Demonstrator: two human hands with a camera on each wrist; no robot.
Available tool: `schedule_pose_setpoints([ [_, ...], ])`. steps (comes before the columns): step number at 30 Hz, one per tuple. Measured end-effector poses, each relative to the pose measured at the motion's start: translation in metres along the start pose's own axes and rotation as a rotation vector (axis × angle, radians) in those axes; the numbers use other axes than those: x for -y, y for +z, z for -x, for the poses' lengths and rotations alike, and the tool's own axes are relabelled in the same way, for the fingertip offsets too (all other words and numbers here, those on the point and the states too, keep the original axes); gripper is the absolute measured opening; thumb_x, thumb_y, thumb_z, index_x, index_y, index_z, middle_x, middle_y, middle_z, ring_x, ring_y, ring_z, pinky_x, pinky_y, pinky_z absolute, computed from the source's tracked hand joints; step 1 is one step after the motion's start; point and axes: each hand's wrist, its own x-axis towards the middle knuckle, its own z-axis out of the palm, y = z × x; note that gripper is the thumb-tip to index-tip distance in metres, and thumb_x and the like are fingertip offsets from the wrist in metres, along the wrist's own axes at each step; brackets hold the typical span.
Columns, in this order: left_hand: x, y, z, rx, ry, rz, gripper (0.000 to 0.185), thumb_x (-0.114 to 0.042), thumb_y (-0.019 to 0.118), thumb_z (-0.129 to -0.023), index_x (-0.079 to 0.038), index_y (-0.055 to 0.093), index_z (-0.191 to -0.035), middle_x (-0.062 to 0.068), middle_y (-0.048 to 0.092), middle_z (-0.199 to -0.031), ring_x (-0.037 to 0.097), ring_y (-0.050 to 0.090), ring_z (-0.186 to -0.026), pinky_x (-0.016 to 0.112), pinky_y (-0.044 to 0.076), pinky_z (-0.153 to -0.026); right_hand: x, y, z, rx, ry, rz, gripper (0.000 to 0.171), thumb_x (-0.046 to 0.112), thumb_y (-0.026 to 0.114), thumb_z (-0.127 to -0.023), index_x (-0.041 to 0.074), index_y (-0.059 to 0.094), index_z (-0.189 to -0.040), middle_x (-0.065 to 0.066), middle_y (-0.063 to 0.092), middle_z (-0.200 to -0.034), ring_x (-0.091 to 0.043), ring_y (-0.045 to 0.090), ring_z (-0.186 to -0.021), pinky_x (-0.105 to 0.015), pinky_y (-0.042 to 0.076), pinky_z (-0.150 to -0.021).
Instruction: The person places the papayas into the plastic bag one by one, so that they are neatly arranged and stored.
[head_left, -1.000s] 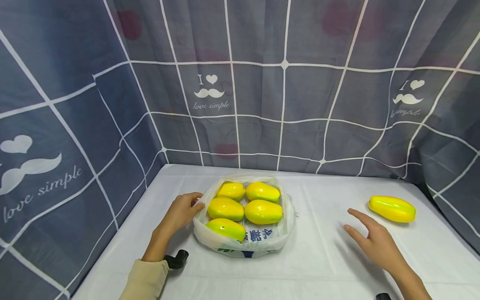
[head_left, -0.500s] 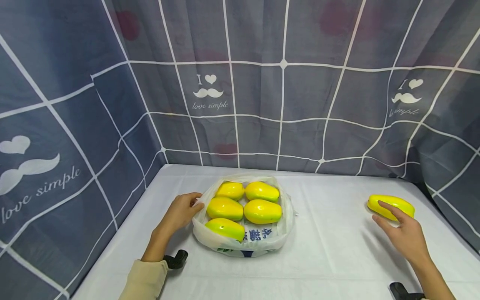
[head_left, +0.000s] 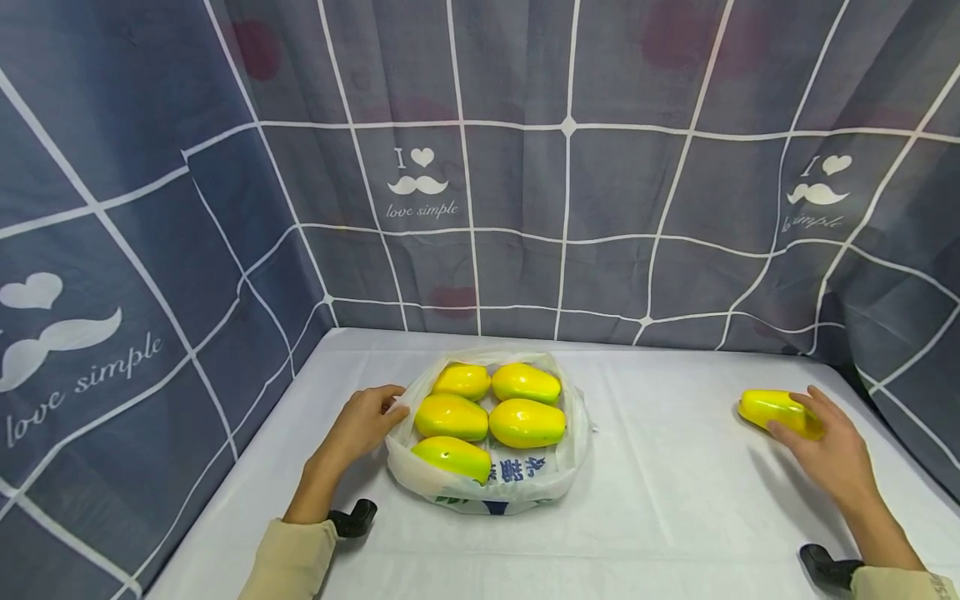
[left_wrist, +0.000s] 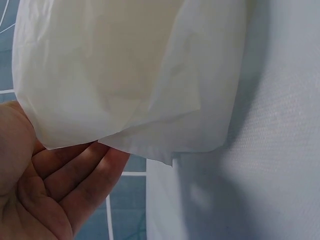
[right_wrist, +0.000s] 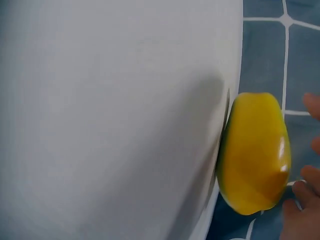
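A white plastic bag (head_left: 431, 485) stands on the table with its mouth spread wide and several yellow-green papayas (head_left: 527, 424) inside. My left hand (head_left: 363, 425) pinches the bag's left rim; in the left wrist view its fingers (left_wrist: 82, 175) lie behind the thin plastic, with the thumb mostly hidden. One more papaya (head_left: 772, 408) lies alone on the right of the table. Over its right end my right hand (head_left: 836, 450) hovers with spread, relaxed fingers. In the right wrist view a gap shows between the loose papaya (right_wrist: 255, 155) and the fingertips (right_wrist: 311, 177).
The table (head_left: 637, 500) has a white cloth. A dark checked curtain (head_left: 517, 183) hangs along its back and left and right sides. Black wrist mounts (head_left: 354, 518) sit on both forearms; the right mount (head_left: 825, 568) is close to the front.
My right hand has moved rightward from the open table to over the loose papaya's right end. The left hand and the bag have stayed in place.
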Motion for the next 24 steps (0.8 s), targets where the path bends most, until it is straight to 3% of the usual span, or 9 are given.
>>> schedule_pose_setpoints([
  [5, -0.0007, 0.0001, -0.0007, -0.001, -0.001, 0.0, 0.034, -0.013, 0.066, -0.094, 0.002, 0.064, -0.125, 0.013, 0.069, -0.104, 0.024, 0.06, -0.089, 0.045, 0.049, -0.083, -0.0071, -0.0017, -0.0028, 0.041, 0.051, 0.009, 0.061, 0.019, 0.062, -0.096, -0.018, 0.038, -0.138, -0.04, 0.025, -0.147, -0.06, 0.021, -0.134, -0.065, 0.013, -0.11],
  [8, -0.0005, 0.0003, -0.0007, 0.005, 0.0, -0.002, 0.034, -0.013, 0.066, -0.094, 0.001, 0.065, -0.124, 0.013, 0.069, -0.103, 0.023, 0.059, -0.087, 0.044, 0.049, -0.081, -0.0089, -0.0026, -0.0022, 0.03, 0.018, 0.04, 0.058, 0.016, 0.064, -0.094, -0.018, 0.041, -0.135, -0.043, 0.035, -0.138, -0.062, 0.03, -0.126, -0.067, 0.018, -0.106],
  [12, 0.0006, 0.0007, -0.0006, 0.014, -0.004, -0.005, 0.031, -0.013, 0.066, -0.093, 0.0, 0.066, -0.122, 0.01, 0.068, -0.101, 0.022, 0.057, -0.084, 0.043, 0.049, -0.079, -0.0077, -0.0028, -0.0027, 0.011, -0.049, 0.166, 0.05, 0.01, 0.067, -0.088, -0.019, 0.049, -0.125, -0.041, 0.043, -0.123, -0.061, 0.035, -0.111, -0.067, 0.025, -0.095],
  [16, 0.0019, 0.0004, -0.0008, 0.016, -0.004, -0.013, 0.031, -0.013, 0.067, -0.094, -0.001, 0.067, -0.122, 0.009, 0.068, -0.1, 0.021, 0.056, -0.083, 0.042, 0.048, -0.077, -0.0033, -0.0022, -0.0047, 0.034, -0.047, 0.285, 0.049, 0.01, 0.069, -0.084, -0.02, 0.052, -0.119, -0.039, 0.039, -0.115, -0.059, 0.032, -0.105, -0.065, 0.026, -0.087],
  [24, 0.0019, 0.001, -0.0014, 0.01, 0.005, 0.0, 0.031, -0.013, 0.067, -0.094, -0.001, 0.067, -0.122, 0.007, 0.068, -0.097, 0.02, 0.053, -0.078, 0.037, 0.046, -0.071, -0.0036, -0.0051, -0.0079, 0.071, -0.021, 0.356, 0.05, 0.007, 0.069, -0.082, -0.016, 0.05, -0.121, -0.041, 0.038, -0.123, -0.061, 0.031, -0.108, -0.068, 0.027, -0.089],
])
